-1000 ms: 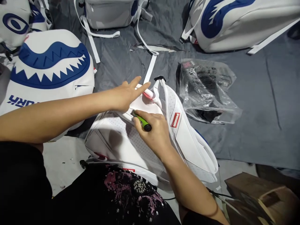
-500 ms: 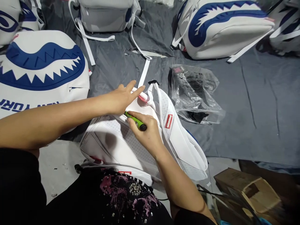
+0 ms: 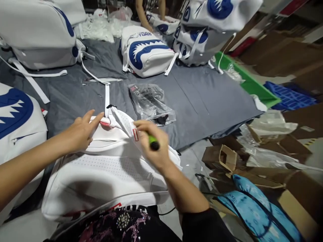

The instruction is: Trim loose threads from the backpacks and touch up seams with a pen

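A white backpack (image 3: pixel 101 168) lies in front of me, back panel up, with its perforated padding showing. My left hand (image 3: pixel 80 131) rests on the backpack's top edge beside the carry handle, fingers apart. In my closed right hand (image 3: pixel 153 144) is a green pen-like tool (image 3: pixel 153 142) with a black end; its tip is hidden. That hand is over the shoulder strap (image 3: pixel 123 122), close to a red label (image 3: pixel 135 134). Just beyond the strap, a clear plastic bag (image 3: pixel 151 104) with black contents lies on the grey-covered table (image 3: pixel 196 97).
More white backpacks stand around: one at left (image 3: pixel 15 117), one at the back left (image 3: pixel 40 37), one at the back (image 3: pixel 148 53) and a stack (image 3: pixel 196 37). A co-worker's arms (image 3: pixel 142 15) are at the far side. Cardboard boxes (image 3: pixel 219 158) and a blue patterned bag (image 3: pixel 257 208) lie right.
My view has swung to the right. My right hand, with the green tool, has moved from near the left hand to over the shoulder strap. My left hand stays at the backpack's top.
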Motion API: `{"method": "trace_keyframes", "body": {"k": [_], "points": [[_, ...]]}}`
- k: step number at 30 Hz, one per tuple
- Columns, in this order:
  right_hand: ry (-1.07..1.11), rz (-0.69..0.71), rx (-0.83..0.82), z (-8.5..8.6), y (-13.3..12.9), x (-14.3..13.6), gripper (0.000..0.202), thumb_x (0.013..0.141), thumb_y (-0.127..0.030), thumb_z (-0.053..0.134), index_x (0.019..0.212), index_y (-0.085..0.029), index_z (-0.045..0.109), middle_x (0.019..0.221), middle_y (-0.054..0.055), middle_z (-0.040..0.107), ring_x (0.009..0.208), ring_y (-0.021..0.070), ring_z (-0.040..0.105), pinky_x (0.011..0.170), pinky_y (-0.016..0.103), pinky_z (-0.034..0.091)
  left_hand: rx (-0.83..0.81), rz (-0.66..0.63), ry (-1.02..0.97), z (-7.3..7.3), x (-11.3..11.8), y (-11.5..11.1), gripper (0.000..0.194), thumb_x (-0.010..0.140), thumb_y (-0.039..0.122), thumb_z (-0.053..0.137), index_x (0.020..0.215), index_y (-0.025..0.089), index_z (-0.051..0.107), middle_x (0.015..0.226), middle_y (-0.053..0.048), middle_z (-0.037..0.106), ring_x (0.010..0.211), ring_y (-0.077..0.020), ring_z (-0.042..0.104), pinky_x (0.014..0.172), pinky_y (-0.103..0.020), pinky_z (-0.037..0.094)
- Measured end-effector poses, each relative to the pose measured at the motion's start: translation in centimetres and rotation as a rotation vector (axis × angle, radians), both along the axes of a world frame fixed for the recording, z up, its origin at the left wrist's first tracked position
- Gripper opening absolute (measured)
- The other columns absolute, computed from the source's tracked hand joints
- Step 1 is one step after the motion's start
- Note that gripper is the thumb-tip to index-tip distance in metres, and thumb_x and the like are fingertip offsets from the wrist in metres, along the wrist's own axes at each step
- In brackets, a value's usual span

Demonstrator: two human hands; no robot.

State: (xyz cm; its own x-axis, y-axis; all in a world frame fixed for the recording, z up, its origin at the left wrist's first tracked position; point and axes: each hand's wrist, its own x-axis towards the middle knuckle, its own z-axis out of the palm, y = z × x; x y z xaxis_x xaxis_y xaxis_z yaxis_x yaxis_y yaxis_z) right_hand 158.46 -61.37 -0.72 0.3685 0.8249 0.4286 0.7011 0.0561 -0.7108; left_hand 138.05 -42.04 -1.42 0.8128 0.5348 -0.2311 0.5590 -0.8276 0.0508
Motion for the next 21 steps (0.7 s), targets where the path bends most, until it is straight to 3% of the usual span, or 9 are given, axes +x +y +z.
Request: {"method": "trace_keyframes", "body": {"k": [2,4,7,10,15,21], "points": [[-0.031,-0.251,-0.124,-1.7,-1.3,5.1,0.030,0.090,-0.017,0.046,0.114,-0.019,0.064,0.099,0.009,0.075,0.090,0.0207,0.070,0.082,0.035,0.052,-0.001,-0.003,-0.018,-0.2,-0.2,0.0,0.094,0.084,0.020,0.054,0.162,0.032,0.004,0.167,-0.015,0.017,0.133,-0.0387,0.051,0.107,-0.051,0.047],[-0.198,-0.372,-0.429,-4.4,-1.7,10.0,0.026,0.092,-0.022,0.051,0.110,-0.016,0.068,0.098,0.014,0.074,0.088,0.0242,0.070,0.076,0.034,0.050,0.000,0.005,-0.031,-0.4,-0.3,0.0,0.091,0.085,0.021,0.055,0.163,0.029,0.009,0.167,-0.014,0.017,0.133,-0.0402,0.051,0.107,-0.053,0.046],[-0.460,-0.394,-0.711,-9.0,-1.0,15.1,0.032,0.096,-0.031,0.055,0.119,-0.012,0.067,0.115,0.020,0.070,0.098,0.0267,0.067,0.072,0.031,0.049,-0.016,0.037,-0.032,-0.4,-0.1,-0.1,0.094,0.083,0.023,0.061,0.163,0.028,0.013,0.168,-0.012,0.017,0.133,-0.0423,0.050,0.107,-0.054,0.046],[-0.673,-0.392,-0.773,-12.0,0.2,17.0,0.042,0.095,-0.023,0.056,0.134,-0.008,0.058,0.124,0.021,0.066,0.103,0.0269,0.063,0.076,0.031,0.047,-0.029,0.055,0.000,-0.2,0.1,0.0,0.098,0.080,0.018,0.062,0.164,0.028,0.012,0.168,-0.015,0.015,0.136,-0.0432,0.047,0.106,-0.053,0.047],[-0.756,-0.369,-0.721,-12.7,1.4,17.8,0.035,0.098,-0.012,0.037,0.116,-0.006,0.067,0.113,0.022,0.066,0.102,0.0301,0.057,0.080,0.037,0.041,-0.034,0.070,0.016,0.0,0.1,0.0,0.098,0.080,0.016,0.062,0.163,0.031,0.012,0.168,-0.016,0.014,0.135,-0.0428,0.049,0.105,-0.051,0.047],[-0.781,-0.295,-0.642,-12.6,1.5,18.3,0.029,0.100,-0.015,0.040,0.108,-0.010,0.068,0.110,0.019,0.066,0.105,0.0288,0.051,0.078,0.034,0.039,-0.016,0.060,-0.016,0.1,0.2,-0.1,0.095,0.081,0.015,0.060,0.163,0.031,0.014,0.168,-0.014,0.016,0.135,-0.0440,0.048,0.104,-0.053,0.048]]}}
